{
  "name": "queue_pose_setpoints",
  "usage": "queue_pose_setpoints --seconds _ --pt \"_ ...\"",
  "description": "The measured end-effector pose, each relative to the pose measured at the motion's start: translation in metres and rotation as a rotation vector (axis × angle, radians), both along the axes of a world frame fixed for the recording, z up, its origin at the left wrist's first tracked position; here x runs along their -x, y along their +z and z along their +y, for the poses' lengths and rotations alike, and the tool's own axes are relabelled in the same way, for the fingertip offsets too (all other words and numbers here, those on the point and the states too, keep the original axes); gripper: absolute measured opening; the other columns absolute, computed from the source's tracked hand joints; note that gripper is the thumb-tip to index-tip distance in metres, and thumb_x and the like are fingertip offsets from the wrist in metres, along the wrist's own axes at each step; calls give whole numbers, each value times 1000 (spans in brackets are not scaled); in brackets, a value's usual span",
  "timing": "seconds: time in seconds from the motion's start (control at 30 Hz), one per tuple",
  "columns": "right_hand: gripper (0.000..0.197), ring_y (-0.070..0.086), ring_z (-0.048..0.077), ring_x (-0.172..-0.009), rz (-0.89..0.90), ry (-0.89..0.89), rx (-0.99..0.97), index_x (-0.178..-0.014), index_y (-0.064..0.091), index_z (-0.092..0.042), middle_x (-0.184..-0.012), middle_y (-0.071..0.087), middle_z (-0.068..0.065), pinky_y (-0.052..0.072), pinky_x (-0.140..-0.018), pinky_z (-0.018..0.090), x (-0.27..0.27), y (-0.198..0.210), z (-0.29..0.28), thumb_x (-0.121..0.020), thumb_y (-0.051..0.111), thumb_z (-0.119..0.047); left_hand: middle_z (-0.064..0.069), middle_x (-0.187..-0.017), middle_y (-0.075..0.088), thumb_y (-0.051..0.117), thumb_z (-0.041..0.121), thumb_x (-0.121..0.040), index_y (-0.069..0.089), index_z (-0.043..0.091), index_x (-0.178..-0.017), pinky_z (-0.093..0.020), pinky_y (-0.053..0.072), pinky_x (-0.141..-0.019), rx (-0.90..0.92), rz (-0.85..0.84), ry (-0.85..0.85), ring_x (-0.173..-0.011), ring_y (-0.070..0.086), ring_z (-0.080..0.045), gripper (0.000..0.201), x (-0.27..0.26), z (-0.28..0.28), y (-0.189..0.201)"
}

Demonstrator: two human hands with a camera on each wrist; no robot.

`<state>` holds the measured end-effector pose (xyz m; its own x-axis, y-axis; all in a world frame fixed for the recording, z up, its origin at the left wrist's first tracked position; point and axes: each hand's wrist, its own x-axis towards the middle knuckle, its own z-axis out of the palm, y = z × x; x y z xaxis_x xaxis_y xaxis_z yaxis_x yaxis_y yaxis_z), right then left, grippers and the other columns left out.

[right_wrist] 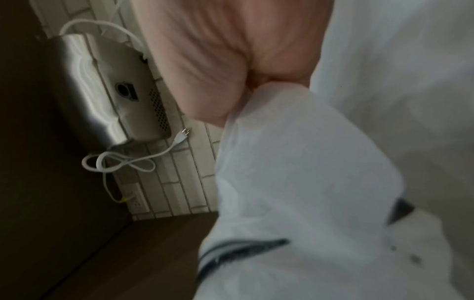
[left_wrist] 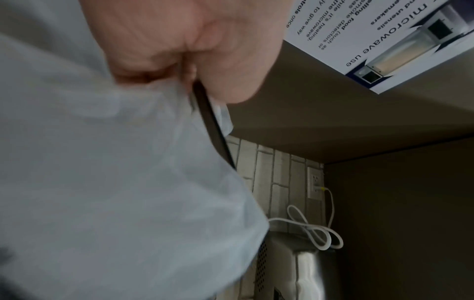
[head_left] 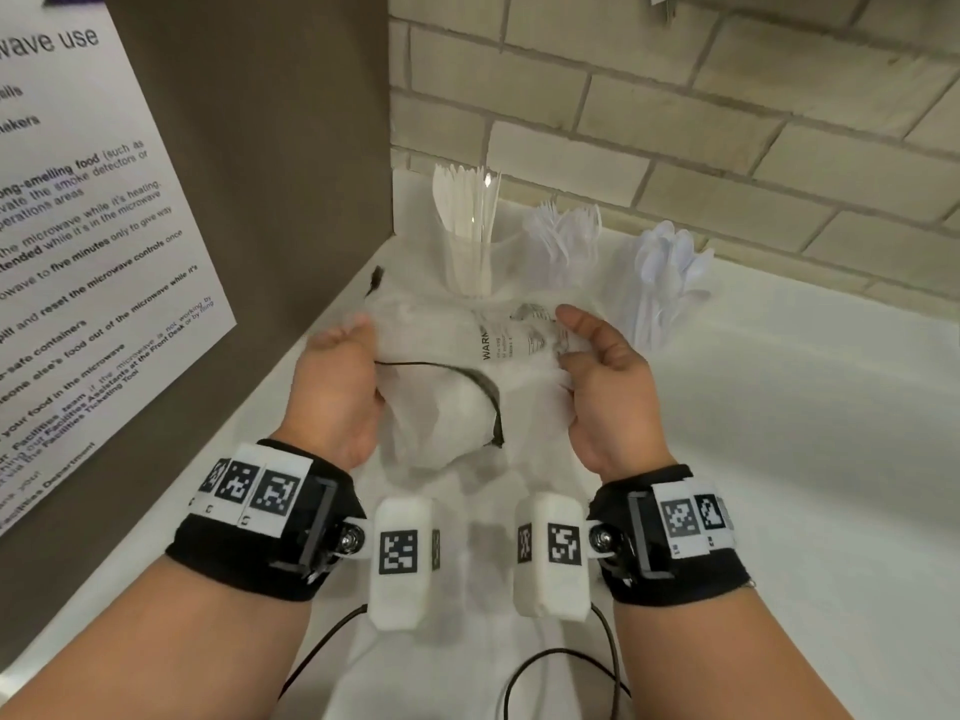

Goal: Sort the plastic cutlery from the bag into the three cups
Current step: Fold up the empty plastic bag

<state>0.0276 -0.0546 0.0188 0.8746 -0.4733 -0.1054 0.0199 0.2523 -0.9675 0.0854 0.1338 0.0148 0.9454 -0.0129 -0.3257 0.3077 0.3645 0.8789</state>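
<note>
A translucent white plastic bag (head_left: pixel 447 387) with a black drawstring rim hangs between both hands over the white counter (head_left: pixel 779 407). My left hand (head_left: pixel 348 366) grips the bag's left edge, and in the left wrist view its fingers pinch the black rim of the bag (left_wrist: pixel 128 182). My right hand (head_left: pixel 587 356) grips the right edge, bunching the bag (right_wrist: pixel 307 182) in its fingers. Behind the bag stand three clear cups: one with white knives (head_left: pixel 467 236), one with forks (head_left: pixel 563 236), one with spoons (head_left: pixel 662 272). What lies inside the bag cannot be made out.
A brown cabinet side with a microwave-use poster (head_left: pixel 93 241) closes off the left. A brick wall (head_left: pixel 675 122) runs behind the cups. The wrist views show a steel appliance (right_wrist: pixel 97 91) and a white cord (left_wrist: pixel 315 233) by a wall outlet.
</note>
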Motion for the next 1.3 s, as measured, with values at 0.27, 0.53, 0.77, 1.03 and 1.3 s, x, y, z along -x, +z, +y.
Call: queue_pose_setpoints --seconds 0.27,0.53,0.77,1.03,1.3 --pt "99 61 20 -111 -80 223 30 -146 30 -25 -134 52 -4 55 -60 26 5 -7 -2 -58 52 17 1 -112 62 64 1 -85 38 29 -119 -54 55 -78 -219 63 -413 -94 66 -26 51 16 -7 4" --pt "69 67 18 -105 -79 -34 -28 -118 65 -22 -124 65 5 55 -86 27 3 -6 -17 -79 33 26 -9 -99 66 56 10 -94 62 11 -99 -26 51 -54 -212 41 -198 -66 66 -13 7 -1 1 -2" --pt "85 68 21 -97 -11 80 -37 -142 38 -24 -120 64 4 55 -81 41 3 -15 -3 -70 60 15 0 -112 64 65 16 -89 42 43 -116 -21 42 -39 -317 83 -594 -56 65 -17 45 17 0 0" --pt "75 64 10 -73 -19 -175 -82 -128 59 -9 -98 69 -4 47 -57 21 7 -6 -15 -70 28 26 -7 -87 64 35 -21 -82 57 11 -99 -36 54 -82 100 54 5 -82 63 -24 42 -8 9 -6" --pt "62 61 27 -98 -235 -115 -493 -135 46 -9 -117 65 14 46 -99 40 1 -7 6 -83 36 23 -10 -129 47 71 51 -74 55 9 -118 -41 50 -97 410 125 -56 -104 59 -26 63 1 1 -12"
